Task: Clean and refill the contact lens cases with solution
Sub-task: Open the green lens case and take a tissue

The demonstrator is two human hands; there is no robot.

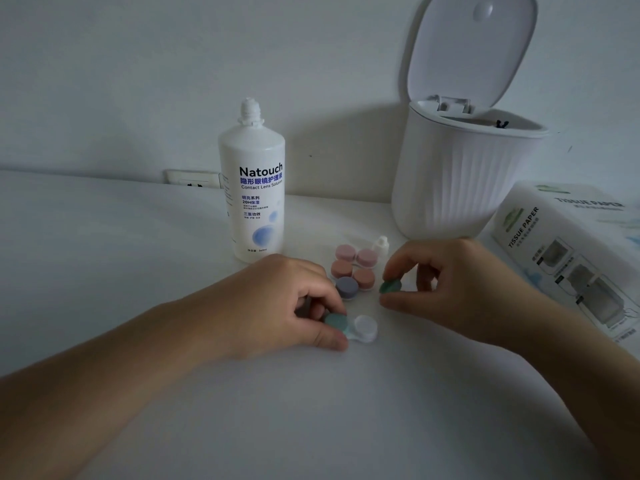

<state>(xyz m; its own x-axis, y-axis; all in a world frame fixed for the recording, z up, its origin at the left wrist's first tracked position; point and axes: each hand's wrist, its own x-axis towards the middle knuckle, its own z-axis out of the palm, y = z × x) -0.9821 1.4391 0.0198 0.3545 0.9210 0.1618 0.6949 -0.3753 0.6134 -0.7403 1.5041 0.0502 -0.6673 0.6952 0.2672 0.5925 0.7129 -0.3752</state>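
Head view: left hand (294,303) pinches the lens case (351,327) at its capped end; right hand (446,285) pinches the green cap (390,286). Both look light, rigid, likely slippery plastic; best gripped by the rims.

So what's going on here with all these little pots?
A person is opening a contact lens case on a white table. The left hand holds the case by its green-capped side; the right hand pinches a loose green cap, and the well beside the capped side stands uncovered. Behind them sit more capped cases, a solution bottle with its cap off, an open bin and a tissue pack.
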